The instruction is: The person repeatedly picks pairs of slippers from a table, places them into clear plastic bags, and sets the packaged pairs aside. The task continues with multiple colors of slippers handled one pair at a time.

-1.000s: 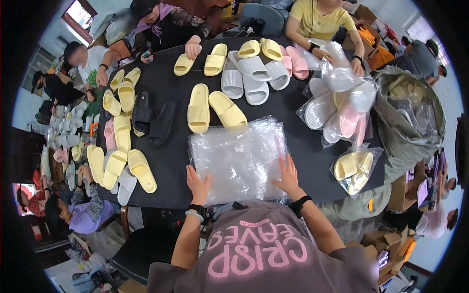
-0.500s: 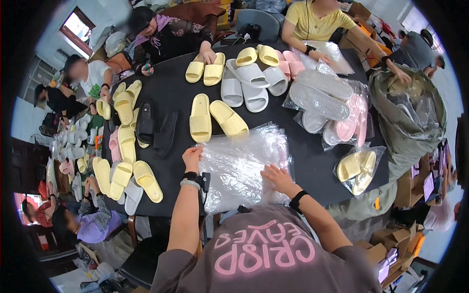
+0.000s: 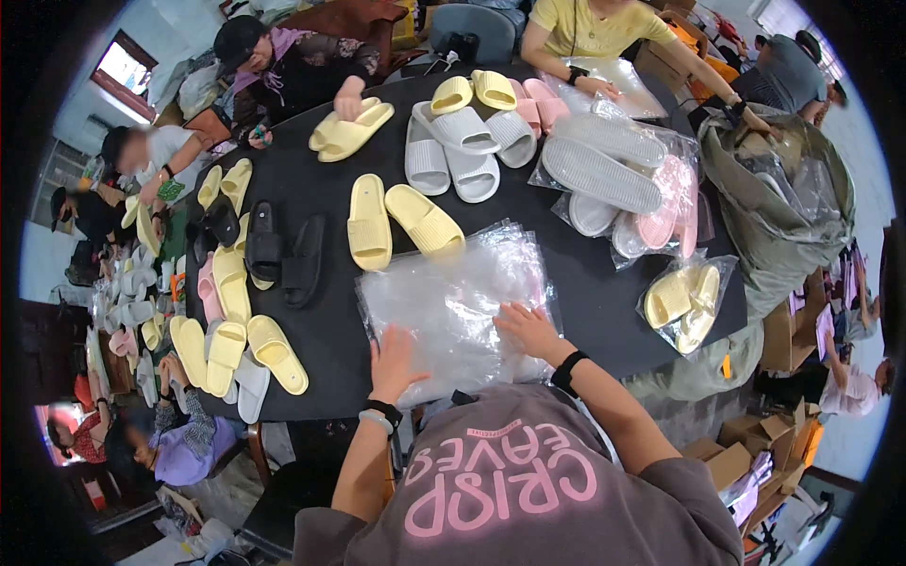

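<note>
A stack of clear, crinkled plastic bags (image 3: 453, 302) lies flat on the near edge of the black round bench (image 3: 604, 302), straight in front of the person. The left hand (image 3: 396, 363) rests palm down on the near left part of the stack, its fingers (image 3: 394, 341) spread and released, pressing the plastic rather than gripping it. The right hand (image 3: 530, 330) lies flat on the near right part of the same stack, fingers extended and loose, grasping nothing. A dark band sits on each wrist.

Just beyond the bags lies a pair of pale yellow foam slippers (image 3: 396, 222), side by side with soles down, the right one nearly touching the far edge of the plastic. To their left lies a pair of black foam slippers (image 3: 281, 250). Further off is a cluster of light grey ribbed slippers (image 3: 458, 146). On the right, a clear bag holding pink and grey slippers (image 3: 623, 189) rests on the bench, and nearer the rim a smaller clear bag with yellow slippers (image 3: 684, 302) lies well apart from the right hand. More yellow slippers (image 3: 236, 330) line the left rim. Other people sit around the far side of the bench, their hands on slippers and bags.
</note>
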Available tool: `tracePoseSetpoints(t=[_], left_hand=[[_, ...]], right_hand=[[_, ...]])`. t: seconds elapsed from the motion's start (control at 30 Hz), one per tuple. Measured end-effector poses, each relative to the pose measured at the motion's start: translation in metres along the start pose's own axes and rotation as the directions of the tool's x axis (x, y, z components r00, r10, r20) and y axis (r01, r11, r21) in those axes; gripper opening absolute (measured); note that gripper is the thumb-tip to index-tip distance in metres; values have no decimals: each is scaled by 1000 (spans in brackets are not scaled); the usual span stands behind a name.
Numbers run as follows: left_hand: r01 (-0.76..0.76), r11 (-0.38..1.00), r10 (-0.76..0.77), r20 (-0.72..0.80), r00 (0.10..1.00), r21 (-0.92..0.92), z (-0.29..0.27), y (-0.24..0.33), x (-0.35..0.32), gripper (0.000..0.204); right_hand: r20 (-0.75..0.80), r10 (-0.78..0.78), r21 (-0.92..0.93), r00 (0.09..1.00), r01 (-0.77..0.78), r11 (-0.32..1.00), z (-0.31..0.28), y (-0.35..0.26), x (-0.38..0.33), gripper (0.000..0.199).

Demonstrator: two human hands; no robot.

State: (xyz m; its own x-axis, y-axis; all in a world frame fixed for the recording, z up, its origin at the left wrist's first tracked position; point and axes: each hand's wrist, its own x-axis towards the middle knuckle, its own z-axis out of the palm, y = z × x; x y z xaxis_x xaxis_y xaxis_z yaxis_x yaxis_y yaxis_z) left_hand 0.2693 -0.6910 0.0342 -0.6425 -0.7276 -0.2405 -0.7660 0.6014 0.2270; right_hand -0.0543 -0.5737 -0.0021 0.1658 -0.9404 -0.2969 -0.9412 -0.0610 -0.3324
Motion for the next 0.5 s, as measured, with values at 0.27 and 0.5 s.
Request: tracePoseSetpoints(t=[0.27, 0.5], left_hand=[[150, 981, -166, 127, 978, 124, 14, -6, 9, 127], [13, 999, -10, -62, 998, 44, 19, 12, -25, 108]], right_hand=[[-187, 7, -66, 982, -19, 998, 6, 10, -8, 63], [-776, 497, 354, 388, -385, 853, -80, 94, -111, 61]])
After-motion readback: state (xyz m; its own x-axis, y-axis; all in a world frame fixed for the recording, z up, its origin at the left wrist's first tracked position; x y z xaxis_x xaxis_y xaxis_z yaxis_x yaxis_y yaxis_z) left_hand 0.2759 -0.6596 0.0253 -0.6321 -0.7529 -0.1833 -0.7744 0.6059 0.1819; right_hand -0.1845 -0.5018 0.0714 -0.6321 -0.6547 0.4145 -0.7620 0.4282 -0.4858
